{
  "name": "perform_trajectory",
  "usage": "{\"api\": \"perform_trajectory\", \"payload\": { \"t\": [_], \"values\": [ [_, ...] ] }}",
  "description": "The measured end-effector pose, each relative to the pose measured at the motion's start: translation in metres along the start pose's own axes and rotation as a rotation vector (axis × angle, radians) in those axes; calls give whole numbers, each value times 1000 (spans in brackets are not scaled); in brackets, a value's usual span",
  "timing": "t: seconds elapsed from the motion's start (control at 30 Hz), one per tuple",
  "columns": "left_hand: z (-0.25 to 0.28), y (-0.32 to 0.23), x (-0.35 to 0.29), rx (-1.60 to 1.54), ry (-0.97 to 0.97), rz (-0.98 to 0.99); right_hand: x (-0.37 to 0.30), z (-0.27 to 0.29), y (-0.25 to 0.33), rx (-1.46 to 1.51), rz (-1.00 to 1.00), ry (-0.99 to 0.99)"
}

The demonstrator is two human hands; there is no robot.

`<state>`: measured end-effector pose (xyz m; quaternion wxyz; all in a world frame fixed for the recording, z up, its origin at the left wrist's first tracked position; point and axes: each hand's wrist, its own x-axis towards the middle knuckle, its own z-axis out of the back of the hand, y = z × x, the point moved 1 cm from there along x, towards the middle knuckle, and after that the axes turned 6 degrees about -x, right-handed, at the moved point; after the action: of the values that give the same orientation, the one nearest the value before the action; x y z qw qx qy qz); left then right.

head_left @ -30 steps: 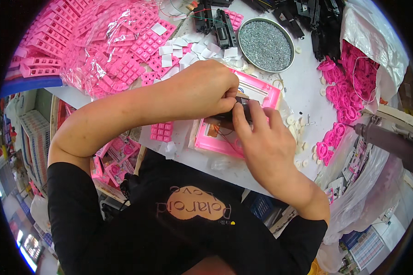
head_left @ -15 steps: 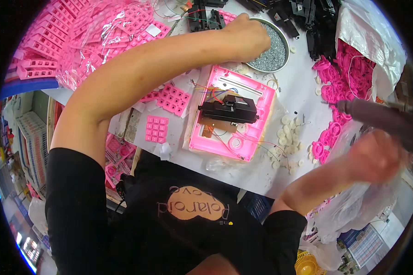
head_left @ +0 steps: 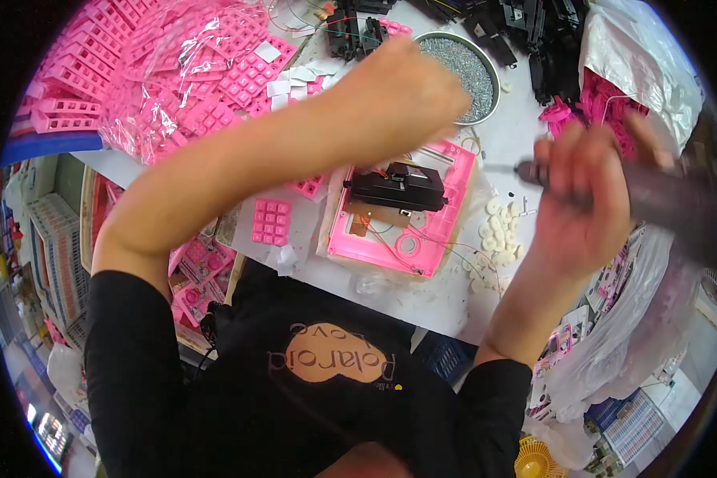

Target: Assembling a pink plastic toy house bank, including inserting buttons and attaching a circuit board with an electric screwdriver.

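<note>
My left hand (head_left: pixel 422 86) is closed above the far part of the pink plastic casing (head_left: pixel 350 248), just left of a round bowl of small silvery screws (head_left: pixel 476 73). Its fingertips are hidden, so what they pinch cannot be seen. A dark electric screwdriver (head_left: pixel 668 195), blurred by motion, is in the grip of my right hand (head_left: pixel 588 187); its thin bit points left toward the casing. Across the casing lies a black plastic mechanism (head_left: pixel 398 188) with thin wires and a brown board (head_left: pixel 360 225) under it.
Pink keypad pieces (head_left: pixel 272 221) and a large plastic-wrapped heap of pink parts (head_left: pixel 175 72) lie to the left. White discs (head_left: pixel 502 231) are scattered right of the casing. Black mechanisms (head_left: pixel 538 32) and a white bag (head_left: pixel 645 64) with pink parts are at the far right.
My left hand has drawn back from the screw bowl toward the casing. My right hand has moved up and taken hold of the screwdriver, whose bit is now farther left.
</note>
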<state>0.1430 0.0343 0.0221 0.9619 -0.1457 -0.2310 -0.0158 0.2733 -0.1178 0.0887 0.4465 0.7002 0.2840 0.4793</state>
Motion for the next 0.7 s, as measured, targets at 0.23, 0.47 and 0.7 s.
{"api": "perform_trajectory", "payload": {
  "t": [0.23, 0.47, 0.7],
  "values": [
    [17, -60, -64, -582, -69, 236, -34, -36, 11, 160, 101, 200],
    [20, -59, -78, -557, -70, 319, -34, -48, -2, 122, 101, 259],
    [21, -66, -86, -188, -185, 429, -35, -40, -8, 138, 111, 214]
  ]
}}
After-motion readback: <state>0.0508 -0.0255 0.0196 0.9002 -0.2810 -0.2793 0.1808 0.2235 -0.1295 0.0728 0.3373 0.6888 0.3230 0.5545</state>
